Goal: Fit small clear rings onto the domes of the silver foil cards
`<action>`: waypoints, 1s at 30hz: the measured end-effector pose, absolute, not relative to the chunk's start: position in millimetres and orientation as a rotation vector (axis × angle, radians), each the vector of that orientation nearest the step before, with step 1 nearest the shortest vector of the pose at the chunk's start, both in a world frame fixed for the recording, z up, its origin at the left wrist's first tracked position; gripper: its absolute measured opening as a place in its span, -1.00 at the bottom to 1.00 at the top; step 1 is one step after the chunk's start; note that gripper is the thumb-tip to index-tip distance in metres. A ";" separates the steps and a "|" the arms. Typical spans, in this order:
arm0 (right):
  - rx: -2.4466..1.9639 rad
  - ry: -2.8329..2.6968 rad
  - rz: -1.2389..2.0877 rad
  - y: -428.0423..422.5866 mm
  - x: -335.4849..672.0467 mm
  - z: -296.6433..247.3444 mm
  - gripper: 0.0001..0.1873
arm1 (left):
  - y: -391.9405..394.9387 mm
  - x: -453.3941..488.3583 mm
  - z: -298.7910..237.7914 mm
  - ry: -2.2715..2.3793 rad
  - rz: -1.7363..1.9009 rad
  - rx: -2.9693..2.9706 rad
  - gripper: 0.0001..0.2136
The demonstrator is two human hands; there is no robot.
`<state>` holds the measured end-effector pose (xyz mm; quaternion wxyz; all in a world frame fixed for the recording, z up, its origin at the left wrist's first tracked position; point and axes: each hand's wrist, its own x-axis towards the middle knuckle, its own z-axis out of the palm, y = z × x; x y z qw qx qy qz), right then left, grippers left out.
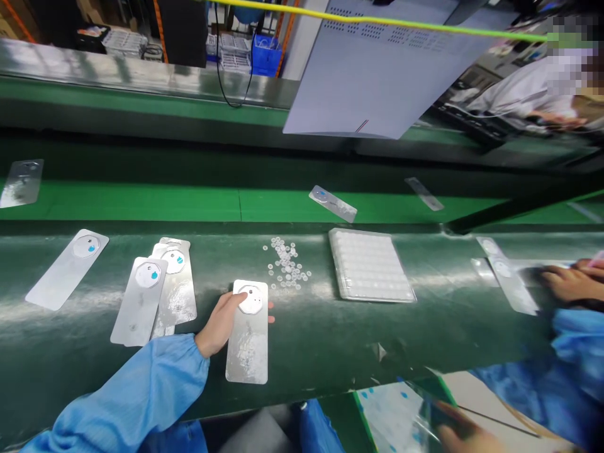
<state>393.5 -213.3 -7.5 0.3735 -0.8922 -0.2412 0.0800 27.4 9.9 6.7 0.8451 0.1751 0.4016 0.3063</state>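
My left hand (219, 324) grips a flat silver plate (246, 362) by its left edge, thumb on the white disc (252, 301) near its top and fingertips showing behind the right edge. No blue dot shows on this disc. Low at the right, my right hand (465, 434) is smeared by motion over a pale sheet with blue dots (389, 409); whether it holds anything is unclear. To the left lie overlapping silver plates (136, 302) and a single plate (66, 270), their white discs marked with blue dots. Small translucent rings (285, 261) lie scattered beyond the held plate.
A clear plastic tray (370, 264) rests right of the rings. Further plates (333, 203) lie on the bright green strip (198, 201) behind. At the right, a co-worker's hand (569, 283) is beside crossed plates (509, 277). A grey panel (363, 82) hangs above.
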 end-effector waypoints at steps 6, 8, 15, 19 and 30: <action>-2.026 -1.300 -0.014 -132.7 308.9 -12.6 -0.74 | 10.1 26.1 11.9 0.853 0.654 0.438 -0.60; -1.811 -1.523 0.160 -84.4 271.4 -14.6 -0.75 | 10.1 25.6 12.8 0.858 0.659 0.459 -0.60; -1.612 -1.991 0.125 -47.5 236.5 -25.2 -0.65 | 9.9 26.2 7.5 0.856 0.676 0.454 -0.63; -1.628 -2.210 0.069 -113.7 238.3 -26.6 -0.55 | 9.1 27.2 2.4 0.885 0.694 0.395 -0.65; -1.124 -2.189 0.202 -165.2 220.2 -35.3 -0.84 | 11.3 27.7 7.1 0.926 0.691 0.457 -0.59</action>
